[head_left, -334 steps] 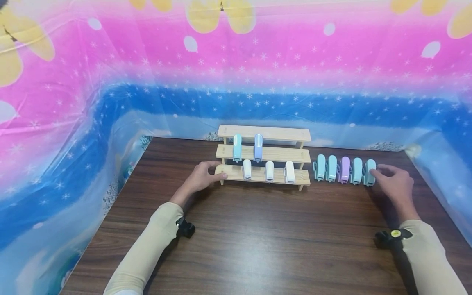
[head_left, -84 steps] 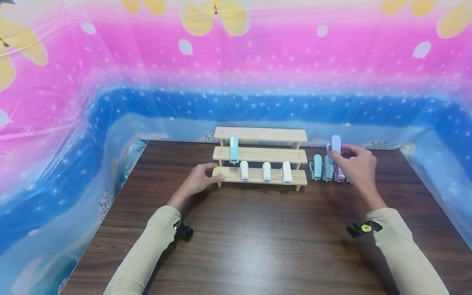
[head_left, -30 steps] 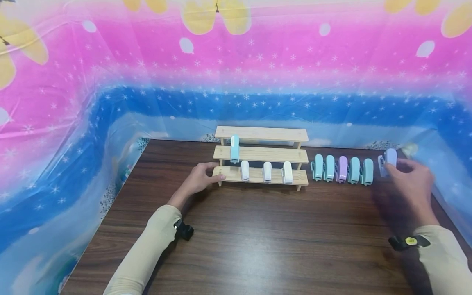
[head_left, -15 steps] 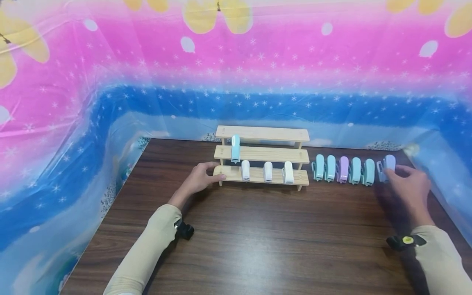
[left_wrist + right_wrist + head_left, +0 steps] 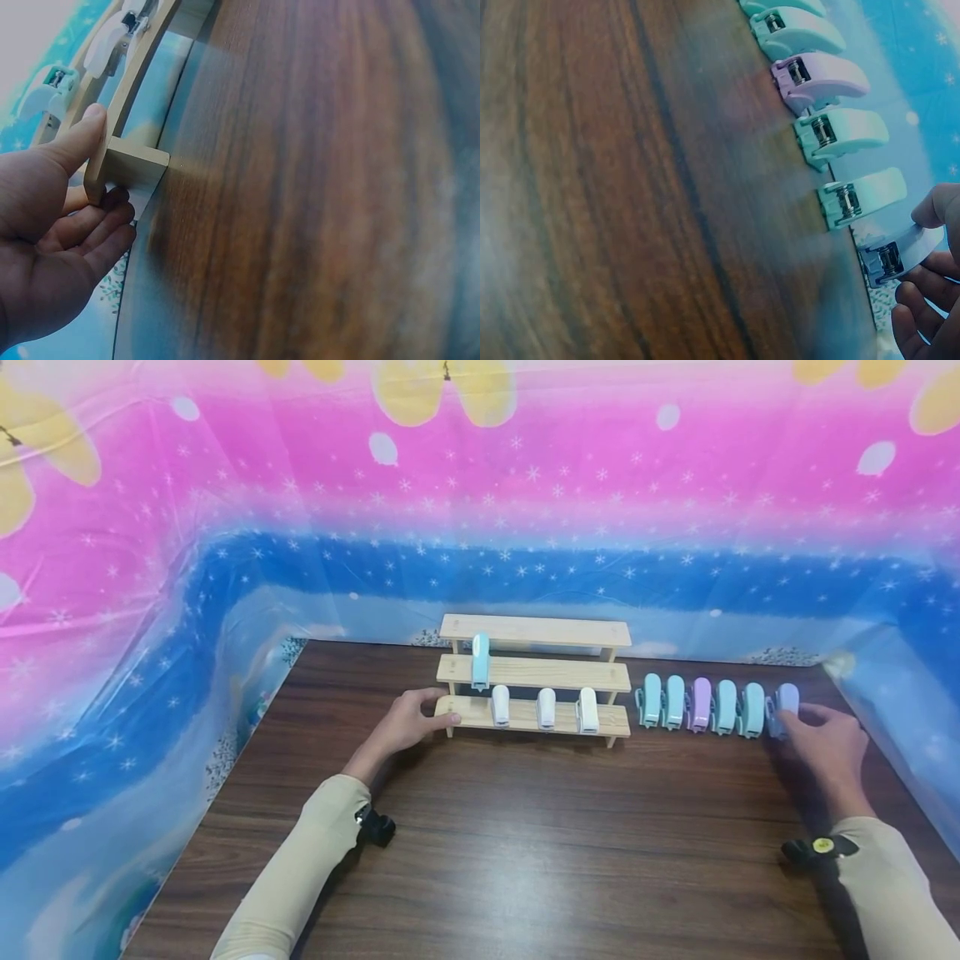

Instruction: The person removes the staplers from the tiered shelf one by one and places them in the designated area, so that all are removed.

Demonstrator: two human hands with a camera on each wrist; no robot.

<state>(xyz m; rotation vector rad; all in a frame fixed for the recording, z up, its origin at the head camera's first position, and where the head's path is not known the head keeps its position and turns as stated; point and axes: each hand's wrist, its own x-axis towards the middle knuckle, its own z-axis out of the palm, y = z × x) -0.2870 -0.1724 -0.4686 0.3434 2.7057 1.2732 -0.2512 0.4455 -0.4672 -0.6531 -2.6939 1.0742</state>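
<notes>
My right hand (image 5: 828,743) pinches a lavender-blue hole punch (image 5: 787,700) between thumb and fingers, at the right end of a row on the table. In the right wrist view that hole punch (image 5: 900,253) stands beside a mint one (image 5: 866,196), its metal spring showing in front. To its left in the row are several mint hole punches (image 5: 724,706) and a purple one (image 5: 701,703). My left hand (image 5: 408,725) grips the left end of the three-tier wooden stand (image 5: 468,713), thumb on top of the lowest board and fingers beneath, as the left wrist view shows.
Three white hole punches (image 5: 546,708) stand on the lowest board. One light turquoise hole punch (image 5: 480,660) is on the middle board, left side. Behind the dark wooden table (image 5: 510,860) hangs a pink and blue printed cloth (image 5: 562,510).
The lavender-blue hole punch has left the middle board, passed over the row and come down at its right end in my right hand. My left hand keeps its grip on the stand.
</notes>
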